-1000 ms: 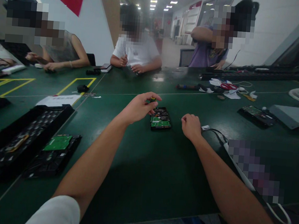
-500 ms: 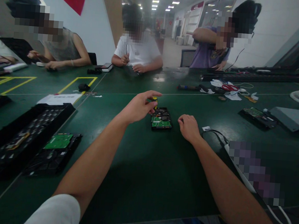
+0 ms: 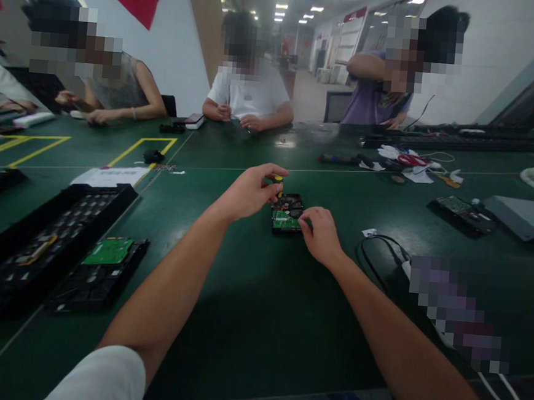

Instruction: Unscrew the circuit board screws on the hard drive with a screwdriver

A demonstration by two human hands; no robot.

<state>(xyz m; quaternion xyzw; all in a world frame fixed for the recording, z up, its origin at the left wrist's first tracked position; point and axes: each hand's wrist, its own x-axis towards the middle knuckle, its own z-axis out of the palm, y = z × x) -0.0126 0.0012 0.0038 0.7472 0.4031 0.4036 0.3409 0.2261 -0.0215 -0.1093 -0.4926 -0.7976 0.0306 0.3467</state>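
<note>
A hard drive (image 3: 285, 214) with a green circuit board on top lies on the green table (image 3: 259, 298) ahead of me. My left hand (image 3: 249, 192) is closed around a small screwdriver with a yellow and black handle (image 3: 277, 180), held upright over the drive's far left corner. My right hand (image 3: 320, 235) rests with curled fingers on the drive's right edge, fingertips touching it.
Black trays (image 3: 36, 249) with a green board (image 3: 108, 251) lie at the left. Another drive (image 3: 461, 212), a grey box (image 3: 524, 215) and a black cable (image 3: 382, 258) are at the right. Three people sit or stand across the table, with tools and papers (image 3: 404, 158) near them.
My right hand has slid left across the table and come to rest on the drive's right edge. My left hand has stayed over the drive with the screwdriver.
</note>
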